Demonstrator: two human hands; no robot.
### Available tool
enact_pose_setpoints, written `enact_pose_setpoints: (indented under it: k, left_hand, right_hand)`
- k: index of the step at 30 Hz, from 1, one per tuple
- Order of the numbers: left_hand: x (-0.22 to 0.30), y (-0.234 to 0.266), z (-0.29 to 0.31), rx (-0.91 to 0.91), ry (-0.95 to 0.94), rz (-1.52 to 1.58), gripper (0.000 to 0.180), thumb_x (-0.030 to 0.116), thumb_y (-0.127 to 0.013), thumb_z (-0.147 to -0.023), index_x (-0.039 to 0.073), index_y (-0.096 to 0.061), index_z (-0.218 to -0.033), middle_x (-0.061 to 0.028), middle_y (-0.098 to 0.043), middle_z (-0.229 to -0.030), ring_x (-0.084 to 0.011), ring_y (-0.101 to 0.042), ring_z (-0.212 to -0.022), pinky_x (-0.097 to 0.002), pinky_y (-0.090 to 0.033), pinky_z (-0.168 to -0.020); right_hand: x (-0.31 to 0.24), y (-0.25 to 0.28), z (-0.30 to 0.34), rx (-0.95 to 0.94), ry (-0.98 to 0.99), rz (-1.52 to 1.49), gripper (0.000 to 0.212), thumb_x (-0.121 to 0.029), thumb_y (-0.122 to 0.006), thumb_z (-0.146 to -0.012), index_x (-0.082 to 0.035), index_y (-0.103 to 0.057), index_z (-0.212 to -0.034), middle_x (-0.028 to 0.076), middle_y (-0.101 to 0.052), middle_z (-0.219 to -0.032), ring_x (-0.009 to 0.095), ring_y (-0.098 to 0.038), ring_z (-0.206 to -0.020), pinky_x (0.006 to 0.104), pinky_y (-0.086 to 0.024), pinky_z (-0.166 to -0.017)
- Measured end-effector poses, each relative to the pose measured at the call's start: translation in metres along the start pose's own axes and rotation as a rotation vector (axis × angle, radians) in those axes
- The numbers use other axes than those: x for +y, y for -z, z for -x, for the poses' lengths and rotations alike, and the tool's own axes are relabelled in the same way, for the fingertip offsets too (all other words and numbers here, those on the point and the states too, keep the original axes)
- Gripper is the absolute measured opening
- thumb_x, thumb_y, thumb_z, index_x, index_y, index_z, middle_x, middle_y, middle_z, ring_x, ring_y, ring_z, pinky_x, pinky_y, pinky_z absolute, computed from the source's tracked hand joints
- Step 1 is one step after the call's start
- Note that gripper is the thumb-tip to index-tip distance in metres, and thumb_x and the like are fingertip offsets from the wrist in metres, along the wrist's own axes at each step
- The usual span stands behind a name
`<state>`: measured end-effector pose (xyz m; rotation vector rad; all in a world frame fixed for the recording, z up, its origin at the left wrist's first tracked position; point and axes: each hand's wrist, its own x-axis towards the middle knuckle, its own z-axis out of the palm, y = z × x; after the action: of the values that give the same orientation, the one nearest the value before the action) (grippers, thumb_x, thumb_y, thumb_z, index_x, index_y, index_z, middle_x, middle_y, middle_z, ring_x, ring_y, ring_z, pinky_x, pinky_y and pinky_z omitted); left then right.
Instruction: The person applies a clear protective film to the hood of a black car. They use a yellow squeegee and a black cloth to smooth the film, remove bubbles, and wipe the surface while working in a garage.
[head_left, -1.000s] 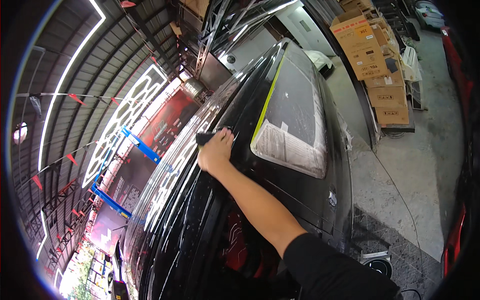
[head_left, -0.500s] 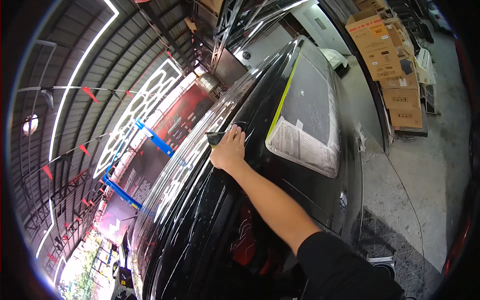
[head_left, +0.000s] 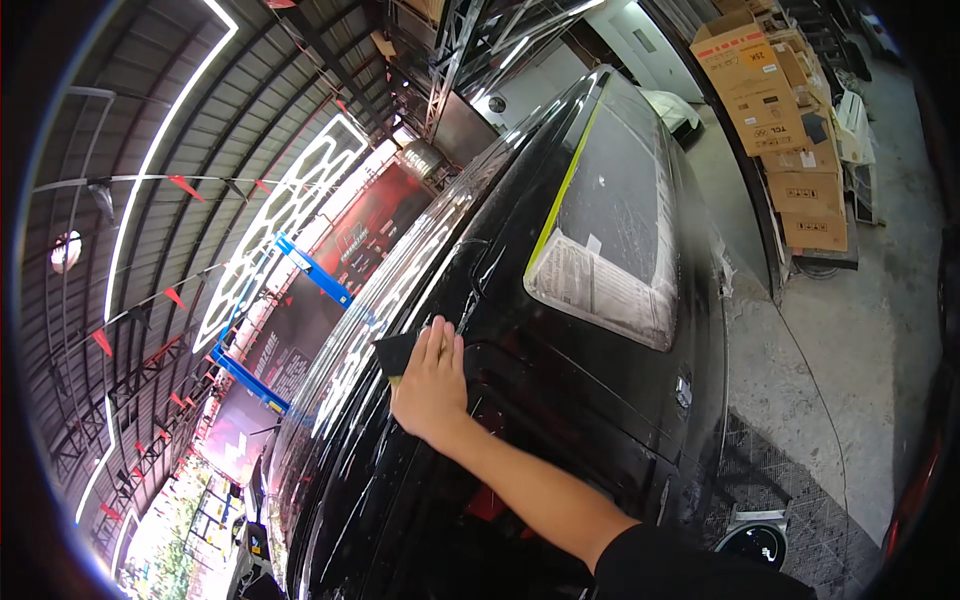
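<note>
Nearer than before, the right hand [head_left: 430, 392] holds a black pad [head_left: 395, 355] on the black car [head_left: 515, 212], left of the covered window [head_left: 612, 205], fingers [head_left: 436, 345] over it maybe to press it flat.

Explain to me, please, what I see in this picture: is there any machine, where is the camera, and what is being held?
There is no robot here; a person works barehanded. The wide round view comes from a camera worn on the head, looking down, so straight edges look bent. The right hand holds a dark flat pad at the body of a glossy black vehicle; the left hand is out of view. Farther along, a pale covering lies on the vehicle, with a yellow-green strip along its left edge. Cardboard boxes stand stacked at the right.
</note>
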<state>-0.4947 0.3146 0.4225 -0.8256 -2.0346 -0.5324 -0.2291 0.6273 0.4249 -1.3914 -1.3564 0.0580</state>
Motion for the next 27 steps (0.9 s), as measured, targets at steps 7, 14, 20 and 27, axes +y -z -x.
enact_pose_setpoints:
  k: [7, 14, 20, 27]
  left_hand:
    - [-0.005, -0.009, -0.002, 0.086, -0.020, 0.167, 0.053, 0.014, -0.046, -0.100, -0.013, -0.033, -0.143, -0.0355, -0.060, -0.119, -0.0451, -0.066, -0.095, -0.0448, -0.058, -0.078]
    - [-0.068, -0.094, -0.024, 0.218, 0.163, 0.646, 0.044, 0.032, -0.044, -0.106, -0.008, -0.059, -0.120, -0.0203, -0.069, -0.082, -0.0304, -0.066, -0.069, -0.0411, -0.049, -0.067]
    - [-0.049, -0.086, -0.012, 0.183, 0.156, 0.645, 0.048, 0.034, -0.044, -0.106, -0.010, -0.060, -0.113, -0.0197, -0.071, -0.074, -0.0314, -0.066, -0.062, -0.0415, -0.048, -0.060]
    - [-0.044, -0.063, -0.009, 0.103, 0.226, 0.659, 0.045, 0.022, -0.047, -0.104, -0.008, -0.045, -0.137, -0.0219, -0.071, -0.081, -0.0330, -0.067, -0.064, -0.0408, -0.048, -0.061]
  right_hand:
    - [0.003, 0.002, 0.019, 0.199, 0.034, -0.060, 0.081, -0.035, -0.058, -0.089, 0.022, -0.030, -0.140, 0.040, -0.027, -0.149, 0.051, -0.027, -0.142, 0.0549, -0.016, -0.119]
    - [0.047, 0.015, -0.023, 0.225, 0.121, 0.062, 0.076, -0.038, -0.052, -0.095, 0.022, -0.031, -0.138, 0.039, -0.029, -0.148, 0.050, -0.031, -0.139, 0.0520, -0.024, -0.117]
    - [-0.052, 0.025, 0.141, -0.137, 0.400, -0.115, 0.078, -0.029, -0.059, -0.087, 0.023, -0.030, -0.138, 0.041, -0.024, -0.150, 0.051, -0.025, -0.142, 0.0550, -0.021, -0.118]
    - [0.010, 0.031, 0.041, 0.117, 0.533, 0.231, 0.056, -0.025, -0.045, -0.098, 0.023, -0.041, -0.127, 0.042, -0.040, -0.136, 0.054, -0.039, -0.129, 0.0590, -0.026, -0.113]
